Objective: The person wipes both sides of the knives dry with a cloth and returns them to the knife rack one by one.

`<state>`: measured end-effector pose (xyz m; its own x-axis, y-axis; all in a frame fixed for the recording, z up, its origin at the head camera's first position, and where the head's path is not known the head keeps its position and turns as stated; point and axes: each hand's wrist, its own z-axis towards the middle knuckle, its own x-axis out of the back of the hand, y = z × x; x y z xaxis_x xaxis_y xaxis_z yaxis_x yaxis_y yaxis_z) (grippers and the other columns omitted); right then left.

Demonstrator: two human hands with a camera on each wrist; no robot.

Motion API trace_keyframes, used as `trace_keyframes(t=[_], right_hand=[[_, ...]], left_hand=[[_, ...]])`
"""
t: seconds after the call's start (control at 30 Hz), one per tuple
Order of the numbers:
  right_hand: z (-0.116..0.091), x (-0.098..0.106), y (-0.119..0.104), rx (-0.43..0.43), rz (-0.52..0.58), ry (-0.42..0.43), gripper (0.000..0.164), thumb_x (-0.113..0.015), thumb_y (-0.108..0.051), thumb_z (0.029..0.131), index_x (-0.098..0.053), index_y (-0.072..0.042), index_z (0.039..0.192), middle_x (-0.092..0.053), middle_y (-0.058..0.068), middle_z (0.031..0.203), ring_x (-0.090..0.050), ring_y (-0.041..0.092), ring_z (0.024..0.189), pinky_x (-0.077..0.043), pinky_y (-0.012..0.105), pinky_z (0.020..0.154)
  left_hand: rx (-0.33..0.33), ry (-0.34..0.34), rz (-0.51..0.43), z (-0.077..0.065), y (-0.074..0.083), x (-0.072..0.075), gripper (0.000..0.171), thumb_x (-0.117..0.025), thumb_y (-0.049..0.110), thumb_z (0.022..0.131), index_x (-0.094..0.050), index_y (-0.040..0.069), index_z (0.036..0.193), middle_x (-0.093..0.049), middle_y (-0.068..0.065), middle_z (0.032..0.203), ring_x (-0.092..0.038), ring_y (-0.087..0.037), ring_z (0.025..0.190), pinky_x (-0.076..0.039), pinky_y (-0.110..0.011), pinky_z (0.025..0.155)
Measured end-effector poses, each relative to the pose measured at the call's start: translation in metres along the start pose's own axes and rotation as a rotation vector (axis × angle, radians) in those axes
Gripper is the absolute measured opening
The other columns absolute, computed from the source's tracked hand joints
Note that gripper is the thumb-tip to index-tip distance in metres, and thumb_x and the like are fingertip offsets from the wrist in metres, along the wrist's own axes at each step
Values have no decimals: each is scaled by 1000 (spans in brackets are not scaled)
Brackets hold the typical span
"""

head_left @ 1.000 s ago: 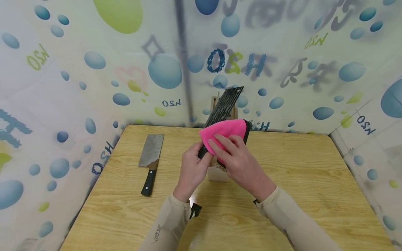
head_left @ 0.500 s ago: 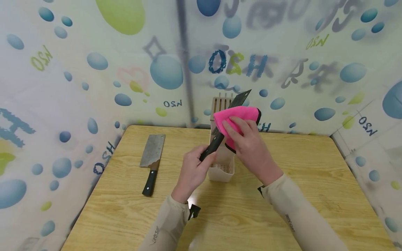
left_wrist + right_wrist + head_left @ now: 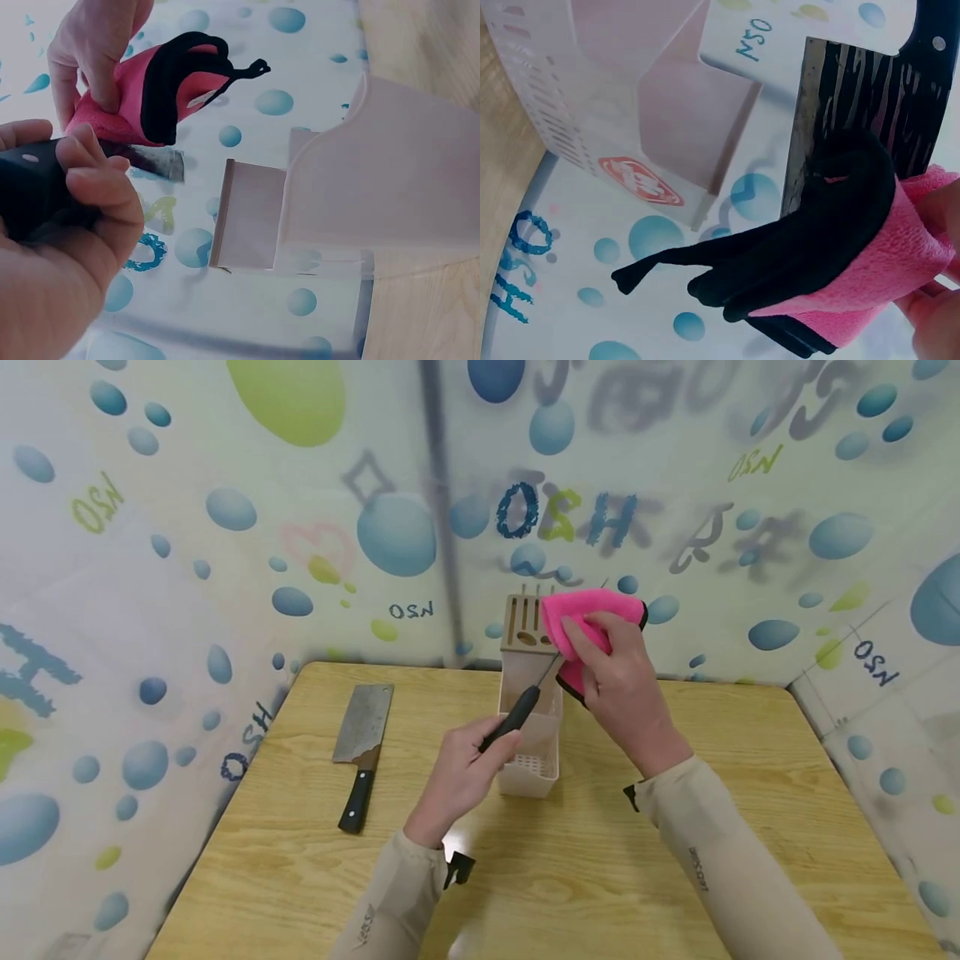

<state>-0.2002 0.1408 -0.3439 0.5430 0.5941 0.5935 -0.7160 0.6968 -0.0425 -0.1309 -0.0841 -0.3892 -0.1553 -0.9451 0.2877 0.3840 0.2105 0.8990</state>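
In the head view my left hand (image 3: 461,772) grips the black riveted handle of a cleaver (image 3: 512,720), which points up and away to the right. Its broad blade is black with pale streaks, as the right wrist view shows, and appears nearly edge-on from the head. A pink cloth (image 3: 592,610) with black trim is folded over the blade and covers much of it. My right hand (image 3: 626,702) pinches this cloth around the blade, fingers on top. Both hands are raised above the table. On the table at left lies a second cleaver (image 3: 363,727) with a grey blade and black handle.
Behind the held cleaver stands a pale plastic knife holder (image 3: 528,781) with a slotted brown top (image 3: 525,622). The wooden table (image 3: 720,860) meets walls covered in a blue-dotted print. Its back edge runs close to the rear wall.
My right hand and the cloth have moved up and right along the blade, away from the handle. The cleaver has turned more edge-on, and more of the knife holder shows.
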Motion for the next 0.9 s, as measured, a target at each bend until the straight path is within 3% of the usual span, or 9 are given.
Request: trace_keyframes(t=[0.2,0.37,0.53,0.73,0.9], right_hand=[[3,-3,-11,31,26,-11,44,-66,11,92,-65,0,135,-55,29,125,-53,45,115,-52,55,95],[2,-6,-25,75,64,-54,49,-70,11,90,-65,-2,137,-56,28,124,-53,45,108,-53,52,91],[-1,-6,-38,97,83,-115,54,-76,9,86,-64,-3,138,-58,24,126,-54,42,107,-54,47,89],[-3,-4,-49,116,51,-170,62,-81,8,82,-63,-4,140,-59,21,130,-56,37,108,-56,43,90],[-3,-2,-49,94,75,-170,59,-80,7,84,-64,-4,139,-61,20,130,-57,37,109,-56,42,92]], left_hand=[[102,-39,-124,-2,-2,4,33,-53,19,109,-65,-2,87,-62,-21,76,-52,-14,60,-40,-24,53],[128,-45,-157,-1,-5,8,33,-50,19,110,-67,-5,94,-63,-21,77,-54,-12,61,-42,-24,54],[147,-47,-211,-1,-6,11,32,-47,18,111,-69,-5,114,-63,-12,79,-56,-12,63,-44,-23,57],[195,-53,-333,-1,-10,13,37,-45,20,110,-66,-10,115,-63,-5,78,-56,-12,63,-46,-24,58],[230,-72,-413,-1,-10,14,40,-45,23,110,-64,-12,116,-62,-6,78,-56,-12,63,-47,-24,59]])
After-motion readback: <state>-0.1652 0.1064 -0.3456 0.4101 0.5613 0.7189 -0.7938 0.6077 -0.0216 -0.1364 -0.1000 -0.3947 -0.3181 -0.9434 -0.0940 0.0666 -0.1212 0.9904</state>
